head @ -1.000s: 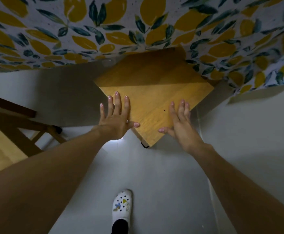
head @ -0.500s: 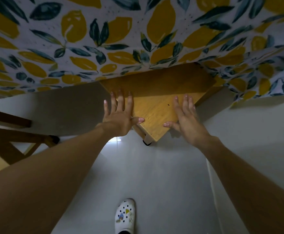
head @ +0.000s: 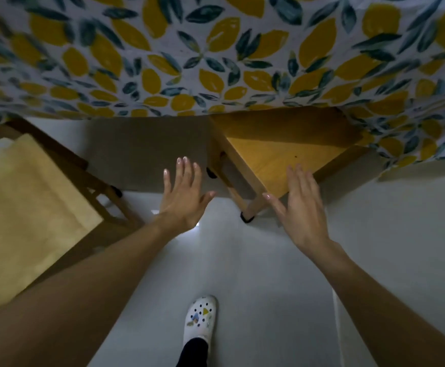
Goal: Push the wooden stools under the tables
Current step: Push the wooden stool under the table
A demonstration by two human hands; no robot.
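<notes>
Under the cloth (head: 216, 62) edge, stool (head: 282, 157) sits part-way beneath table, near corner w/ one leg (head: 251, 207) poking out over floor (head: 255, 260). L hand (head: 183, 200) flat, fingers spread, off the stool beside it; R hand (head: 302, 207) also flat, fingertips over seat's near edge, contact unclear. 2nd stool (head: 31, 207) at left, mostly out.

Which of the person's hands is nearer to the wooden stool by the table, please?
Right. The right hand overlaps the wooden stool seat's near corner; the left hand is off to its left, over floor.
</notes>
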